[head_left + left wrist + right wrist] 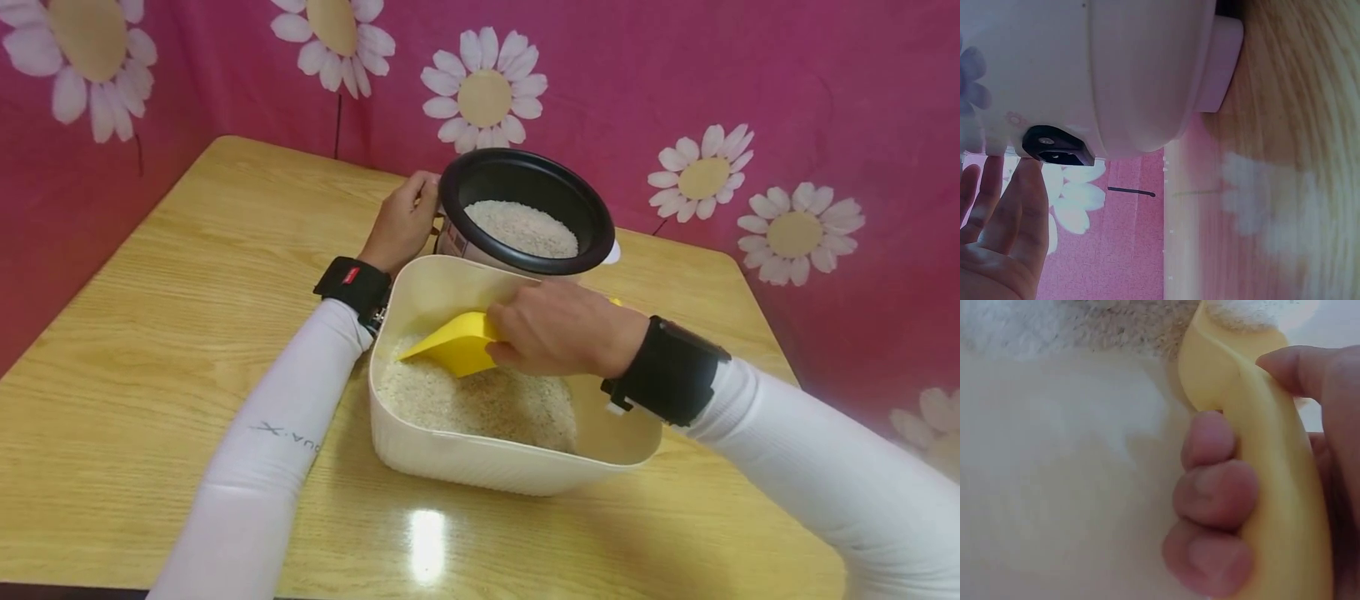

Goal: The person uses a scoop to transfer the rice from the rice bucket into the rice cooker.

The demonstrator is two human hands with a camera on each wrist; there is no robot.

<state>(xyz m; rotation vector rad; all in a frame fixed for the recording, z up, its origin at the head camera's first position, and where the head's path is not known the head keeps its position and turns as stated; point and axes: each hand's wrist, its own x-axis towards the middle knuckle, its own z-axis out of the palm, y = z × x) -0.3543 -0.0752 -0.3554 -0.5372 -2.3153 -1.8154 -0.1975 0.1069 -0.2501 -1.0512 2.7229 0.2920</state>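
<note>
My right hand point(566, 329) grips the handle of a yellow scoop point(457, 343) inside a cream bin point(465, 462). The scoop's front edge is down in the rice point(450, 398), and some grains show in its bowl in the right wrist view. Behind the bin stands a rice cooker point(525, 185) with a black interior and white rice point(521, 227) in it. My left hand point(400, 223) is at the cooker's left side. In the left wrist view its fingers point(1029, 206) reach out fairly straight, tips at the pale body beside a black power socket point(1057, 147).
Everything stands on a light wooden table point(187, 275). A pink cloth point(600, 75) with large white daisies hangs along the back and sides. The bin's near wall stands some way in from the table's front edge.
</note>
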